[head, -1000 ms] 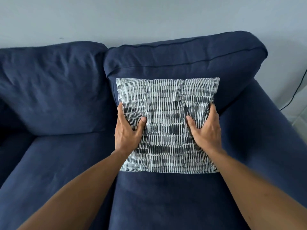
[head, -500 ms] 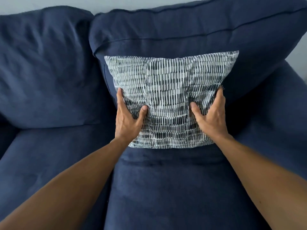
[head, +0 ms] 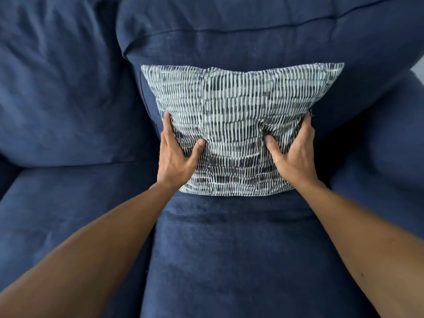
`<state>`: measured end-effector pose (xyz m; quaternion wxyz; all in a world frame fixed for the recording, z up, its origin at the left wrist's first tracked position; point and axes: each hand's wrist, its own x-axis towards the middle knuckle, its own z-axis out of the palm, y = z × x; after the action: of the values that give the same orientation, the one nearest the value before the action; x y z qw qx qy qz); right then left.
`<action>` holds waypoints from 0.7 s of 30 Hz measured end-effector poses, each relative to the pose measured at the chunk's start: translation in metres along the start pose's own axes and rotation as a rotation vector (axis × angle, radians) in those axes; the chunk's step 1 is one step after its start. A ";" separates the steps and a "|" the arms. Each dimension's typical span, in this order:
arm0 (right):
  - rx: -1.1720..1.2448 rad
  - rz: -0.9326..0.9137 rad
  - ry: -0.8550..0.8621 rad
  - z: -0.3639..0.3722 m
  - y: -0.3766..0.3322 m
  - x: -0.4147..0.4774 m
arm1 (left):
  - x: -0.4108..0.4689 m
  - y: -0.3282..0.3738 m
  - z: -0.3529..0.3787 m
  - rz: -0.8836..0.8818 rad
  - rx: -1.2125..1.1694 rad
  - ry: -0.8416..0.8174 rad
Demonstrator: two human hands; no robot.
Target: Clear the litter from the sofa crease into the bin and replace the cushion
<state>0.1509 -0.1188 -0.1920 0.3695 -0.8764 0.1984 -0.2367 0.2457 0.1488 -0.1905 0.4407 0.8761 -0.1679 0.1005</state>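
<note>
Two hands, left hand (head: pixel 176 157) and right hand (head: pixel 296 154), clamp the soft, light grey-and-white patterned square cushion (head: pixel 238 125) by its lower sides against the navy fabric sofa (head: pixel 229 249) back.

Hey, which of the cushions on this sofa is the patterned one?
The small square cushion gripped by both hands; it has a white-and-dark dashed print, while the back cushions behind it and beside it are plain navy.
</note>
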 end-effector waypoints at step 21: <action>-0.423 -0.024 -0.250 -0.163 -0.169 -0.006 | -0.007 0.164 -0.171 0.115 0.406 -0.123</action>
<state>0.0833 -0.0965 0.0315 0.1964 -0.9591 0.1859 -0.0839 0.1719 0.1965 0.0298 0.2376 0.9403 -0.2204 0.1036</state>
